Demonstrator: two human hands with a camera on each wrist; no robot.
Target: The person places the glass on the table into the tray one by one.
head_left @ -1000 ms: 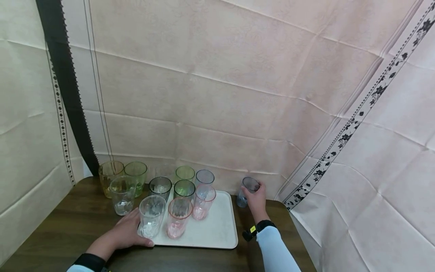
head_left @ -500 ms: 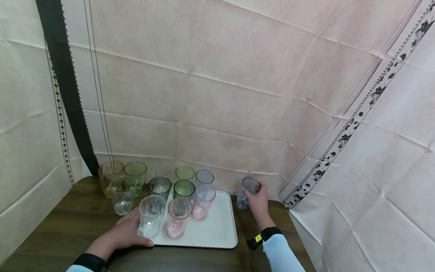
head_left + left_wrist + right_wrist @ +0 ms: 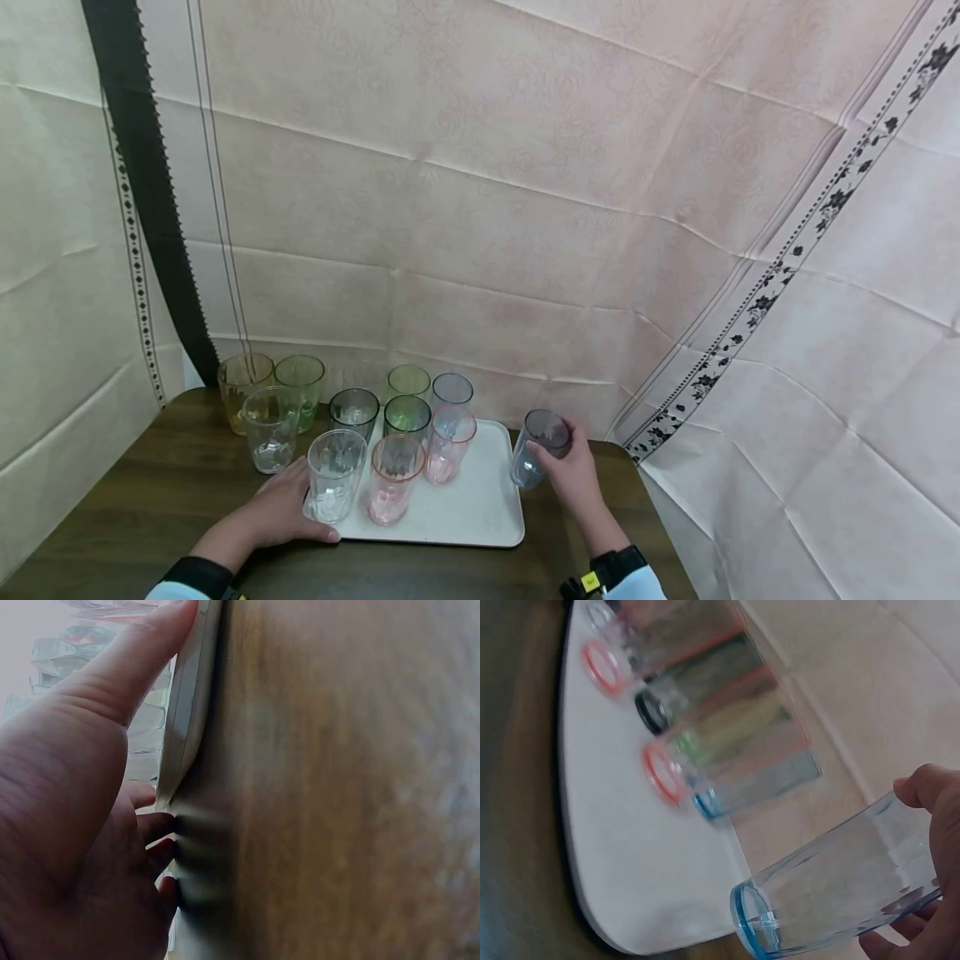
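My right hand (image 3: 573,467) grips a tall bluish glass (image 3: 528,462) near its rim, just right of the white tray (image 3: 480,517). In the right wrist view the glass (image 3: 825,885) leans, its blue base (image 3: 750,922) towards the tray. My left hand (image 3: 277,512) lies at the tray's front left corner, beside a clear glass (image 3: 333,479). Its thumb presses the front rim, as the left wrist view shows, and its fingertips (image 3: 166,892) rest at the side. On the tray are pink-rimmed glasses (image 3: 390,492), dark-rimmed glasses (image 3: 354,408) and a bluish glass (image 3: 452,390).
Left of the tray, a yellow glass (image 3: 238,387), a green glass (image 3: 303,383) and a clear glass (image 3: 272,429) stand on the brown wooden table (image 3: 150,492). A pale cloth wall (image 3: 465,208) rises right behind the table. The tray's right part (image 3: 491,483) is bare.
My right hand has brought the bluish glass from the back right of the table forward and left towards the tray, now tilted. My left hand and the other glasses have stayed put.
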